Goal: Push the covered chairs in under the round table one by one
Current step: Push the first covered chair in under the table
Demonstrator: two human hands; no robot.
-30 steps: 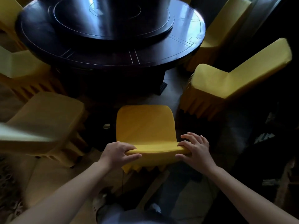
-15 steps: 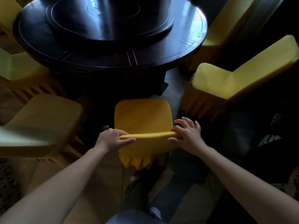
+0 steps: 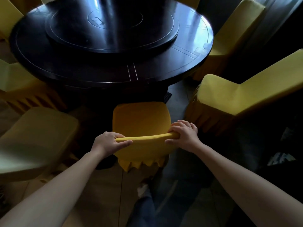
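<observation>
A chair in a yellow cover [image 3: 141,122] stands straight in front of me, its seat facing the dark round table [image 3: 85,69]. The front of the seat reaches into the shadow below the table's edge. My left hand [image 3: 106,142] grips the left end of the chair's top rail, thumb on the near side. My right hand [image 3: 183,134] is closed over the right end of the same rail. A raised round turntable [image 3: 111,27] sits in the middle of the tabletop.
More yellow-covered chairs ring the table: one at the near left [image 3: 36,138], one further left [image 3: 19,82], one at the right [image 3: 242,94] turned away from the table, one at the back right [image 3: 236,30]. My leg and shoe [image 3: 144,192] show below on the floor.
The chair has slid forward toward the table with both hands on its top rail. Its seat front is now at the table's edge, and I have stepped closer.
</observation>
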